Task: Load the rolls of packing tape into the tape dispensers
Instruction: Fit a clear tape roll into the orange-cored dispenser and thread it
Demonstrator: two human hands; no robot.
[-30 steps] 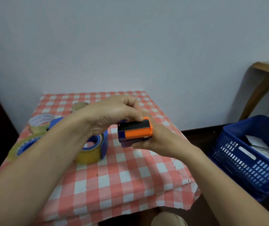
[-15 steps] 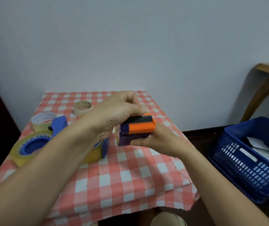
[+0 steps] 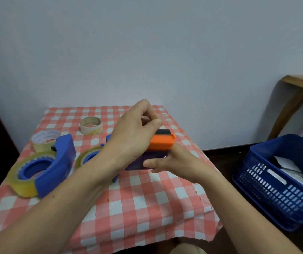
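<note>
At the near left of the checked worktop (image 3: 147, 208) a blue dispenser (image 3: 62, 158) is lying with a yellowish roll (image 3: 21, 182) already seated on its hub, so that one looks loaded. Just past the middle, the right hand (image 3: 174, 162) is cradling the orange dispenser (image 3: 162, 143) from below, its grip wrapping round the purple lower body and lifting it clear of the cloth. The left hand (image 3: 134, 136) is reaching over the top, its grip pinching at the black strip along the dispenser's upper edge; whether a tape end is lying between those fingertips is hidden, as is any roll inside. Judging by this, the person is working at the cutter end, probably threading or closing it. To do it well, the right hand should be holding the body steady while the left is pulling the tape straight and flat across the edge, sticky side down, staying off the blade. Behind the left arm a second roll (image 3: 82, 158) is sitting on another blue hub, and farther back a white-cored roll (image 3: 44, 142) and a small beige roll (image 3: 91, 125) are waiting loose.
</note>
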